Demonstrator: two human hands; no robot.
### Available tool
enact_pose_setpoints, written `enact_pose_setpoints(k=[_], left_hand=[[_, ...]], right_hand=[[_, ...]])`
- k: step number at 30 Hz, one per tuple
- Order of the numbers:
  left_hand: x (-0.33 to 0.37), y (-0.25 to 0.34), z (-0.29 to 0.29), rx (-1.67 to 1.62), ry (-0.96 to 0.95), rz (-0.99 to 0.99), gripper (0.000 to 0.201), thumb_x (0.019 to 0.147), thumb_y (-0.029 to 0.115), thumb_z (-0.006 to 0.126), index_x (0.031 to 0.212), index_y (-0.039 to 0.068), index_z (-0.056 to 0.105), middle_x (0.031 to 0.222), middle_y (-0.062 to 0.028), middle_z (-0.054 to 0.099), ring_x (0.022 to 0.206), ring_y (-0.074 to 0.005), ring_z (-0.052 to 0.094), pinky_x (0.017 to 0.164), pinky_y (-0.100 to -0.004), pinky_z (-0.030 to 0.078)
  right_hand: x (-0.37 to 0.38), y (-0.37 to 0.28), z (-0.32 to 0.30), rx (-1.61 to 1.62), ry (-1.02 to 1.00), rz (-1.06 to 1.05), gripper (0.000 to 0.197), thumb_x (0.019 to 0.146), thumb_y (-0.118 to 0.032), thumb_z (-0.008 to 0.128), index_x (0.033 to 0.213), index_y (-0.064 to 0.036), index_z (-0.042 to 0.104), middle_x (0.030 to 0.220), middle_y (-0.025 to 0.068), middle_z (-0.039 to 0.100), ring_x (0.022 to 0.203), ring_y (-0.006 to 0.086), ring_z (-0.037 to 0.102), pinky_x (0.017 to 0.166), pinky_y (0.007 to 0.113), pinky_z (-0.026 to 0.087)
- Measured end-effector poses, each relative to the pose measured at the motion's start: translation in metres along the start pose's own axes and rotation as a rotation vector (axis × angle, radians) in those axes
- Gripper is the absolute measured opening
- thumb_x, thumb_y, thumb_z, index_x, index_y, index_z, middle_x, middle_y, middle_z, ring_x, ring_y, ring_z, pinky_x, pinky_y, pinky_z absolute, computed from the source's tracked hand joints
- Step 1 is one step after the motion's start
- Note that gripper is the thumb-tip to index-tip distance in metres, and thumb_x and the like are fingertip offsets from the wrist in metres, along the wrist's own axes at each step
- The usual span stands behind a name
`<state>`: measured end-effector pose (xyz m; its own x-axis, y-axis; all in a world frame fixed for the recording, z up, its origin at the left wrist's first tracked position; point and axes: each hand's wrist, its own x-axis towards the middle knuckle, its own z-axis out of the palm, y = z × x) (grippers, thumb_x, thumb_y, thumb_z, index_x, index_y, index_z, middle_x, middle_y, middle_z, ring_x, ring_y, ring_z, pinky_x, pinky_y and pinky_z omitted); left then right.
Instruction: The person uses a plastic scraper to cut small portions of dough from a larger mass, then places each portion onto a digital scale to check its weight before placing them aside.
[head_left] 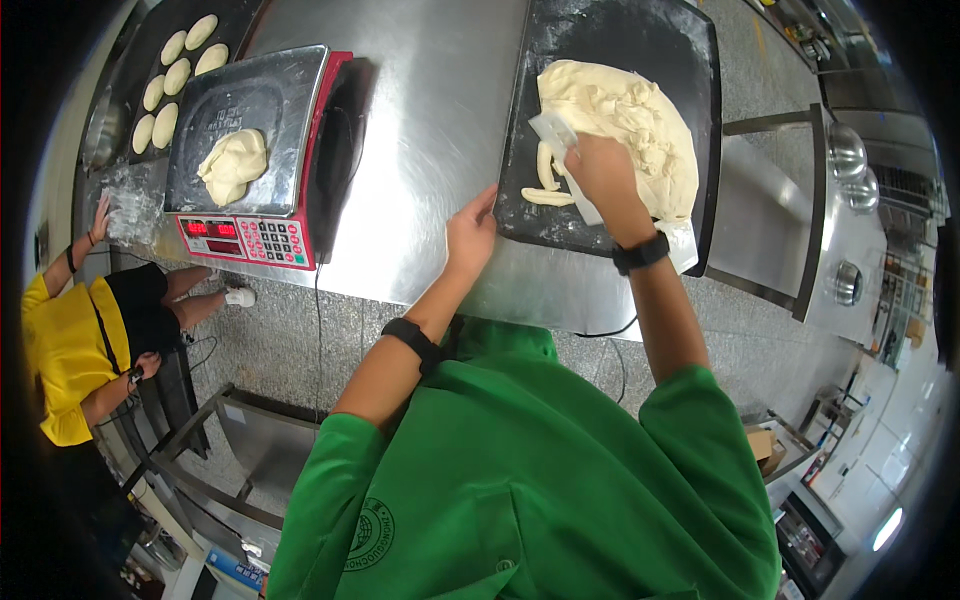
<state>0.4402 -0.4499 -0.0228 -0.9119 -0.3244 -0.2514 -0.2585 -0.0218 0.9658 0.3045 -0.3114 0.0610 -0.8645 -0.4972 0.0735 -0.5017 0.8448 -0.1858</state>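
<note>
Steel counter [430,120], floury black board [610,40] on it. Right hand [600,172] has its fingers clenched round a pale scraper [560,140], blade at the big dough mass [630,120], cut strips [548,185] just beside. Left hand [470,235] lies loose and empty-fingered at the board's edge. Risk: sticky dough drags the blade, the board skids, and that steadying hand sits near the cut.
</note>
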Motion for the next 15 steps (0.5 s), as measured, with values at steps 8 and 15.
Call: enact_pose_setpoints(k=[8,15], left_hand=[[0.001,0.002,0.003,0.044,0.027,0.038,0.04,0.071,-0.007,0.039,0.11,0.001,0.048,0.104,-0.0162,0.054,0.097,-0.0212,0.053,0.081,-0.0255,0.04],[0.002,-0.003,-0.004,-0.02,-0.006,0.027,0.041,0.073,-0.008,0.038,0.113,-0.002,0.044,0.108,-0.0158,0.051,0.098,-0.0191,0.051,0.083,-0.024,0.037]], right_hand=[[0.0,0.004,-0.004,0.153,-0.042,0.01,0.023,0.072,-0.02,0.048,0.066,0.0014,0.055,0.063,0.0204,0.054,0.059,0.0343,0.053,0.057,0.04,0.042],[-0.034,0.028,-0.014,0.179,-0.188,0.017,0.02,0.069,-0.019,0.051,0.064,-0.0001,0.055,0.058,0.0192,0.053,0.055,0.033,0.053,0.053,0.039,0.043]])
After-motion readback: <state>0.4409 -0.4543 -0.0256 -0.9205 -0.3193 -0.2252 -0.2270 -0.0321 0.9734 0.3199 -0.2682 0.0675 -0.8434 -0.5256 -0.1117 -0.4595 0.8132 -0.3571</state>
